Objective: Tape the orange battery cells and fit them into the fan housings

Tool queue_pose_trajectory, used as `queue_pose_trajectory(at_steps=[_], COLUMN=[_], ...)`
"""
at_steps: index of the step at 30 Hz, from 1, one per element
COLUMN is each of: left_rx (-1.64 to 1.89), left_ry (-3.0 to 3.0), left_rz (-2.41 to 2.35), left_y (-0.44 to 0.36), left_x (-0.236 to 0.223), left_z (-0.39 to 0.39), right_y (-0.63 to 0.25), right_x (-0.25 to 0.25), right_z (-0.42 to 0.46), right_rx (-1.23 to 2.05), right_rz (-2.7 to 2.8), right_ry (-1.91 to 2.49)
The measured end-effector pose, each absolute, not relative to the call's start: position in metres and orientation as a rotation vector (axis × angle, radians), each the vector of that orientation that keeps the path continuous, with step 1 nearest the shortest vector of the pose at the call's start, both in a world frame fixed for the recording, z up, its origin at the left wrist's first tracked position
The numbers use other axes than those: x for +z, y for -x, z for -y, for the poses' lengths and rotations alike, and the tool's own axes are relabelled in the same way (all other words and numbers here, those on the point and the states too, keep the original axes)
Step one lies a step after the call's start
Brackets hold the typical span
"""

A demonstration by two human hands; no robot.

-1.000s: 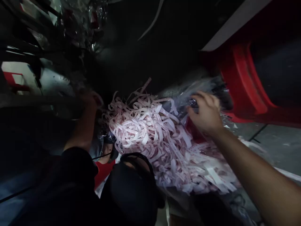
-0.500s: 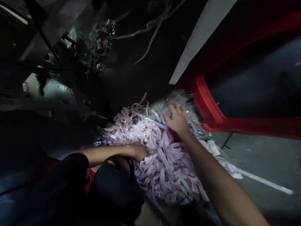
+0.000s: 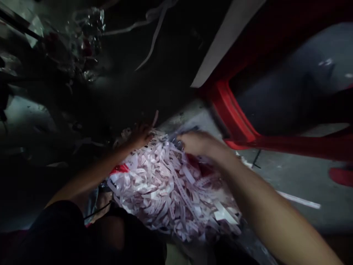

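A large heap of pale pinkish paper strips (image 3: 157, 180) lies in front of me, with shiny clear plastic (image 3: 178, 141) at its far edge. My right hand (image 3: 194, 142) is at the heap's far right edge, fingers curled closed on this plastic. Over the far left edge of the strips is my left hand (image 3: 142, 136), its back toward me. Shadow and blur obscure its fingers, so whether they grip anything is unclear. Red pieces (image 3: 120, 168) show at the heap's left side, and more dark red lies under my right forearm.
On the right stands a red plastic frame (image 3: 237, 117), like a stool's legs, beside a pale slanting bar (image 3: 228, 40). A loose strip (image 3: 300, 200) lies on the grey floor at right. Crumpled clear plastic (image 3: 88, 44) and a long ribbon (image 3: 154, 40) lie in the dark beyond.
My left hand has moved from the heap's near left side to its far left edge. My right hand has come left and its spread fingers have closed. The view has shifted slightly.
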State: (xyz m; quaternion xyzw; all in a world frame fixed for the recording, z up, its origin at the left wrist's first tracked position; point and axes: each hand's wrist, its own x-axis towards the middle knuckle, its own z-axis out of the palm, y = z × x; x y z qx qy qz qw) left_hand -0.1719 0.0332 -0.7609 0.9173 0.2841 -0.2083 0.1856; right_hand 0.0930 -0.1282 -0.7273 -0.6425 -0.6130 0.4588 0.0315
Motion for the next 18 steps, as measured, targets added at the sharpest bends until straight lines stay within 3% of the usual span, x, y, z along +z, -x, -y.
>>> queue_pose_trajectory(at_steps=[3,7,13,18], left_rx=[-0.485,-0.160,0.186,-0.016], left_ry=[-2.436,-2.397,-2.526,-2.583], left_rz=[-0.599,-0.858,-1.113,-1.047], left_y=[0.177,0.148,0.058,-0.001], left_x=[-0.764,-0.756,-0.786,-0.839], left_z=[0.001,-0.023,-0.217,-0.287], right_y=[-0.130,-0.133,-0.115,-0.119], right_x=[-0.747,-0.790,-0.830,-0.822], right_z=[0.072,0.019,0.021,0.023], right_rx=[0.917,0.577,0.482,0.566], right_rz=[1.547,1.352,1.359,1.315], right_ry=[2.293,2.270,2.300,2.310])
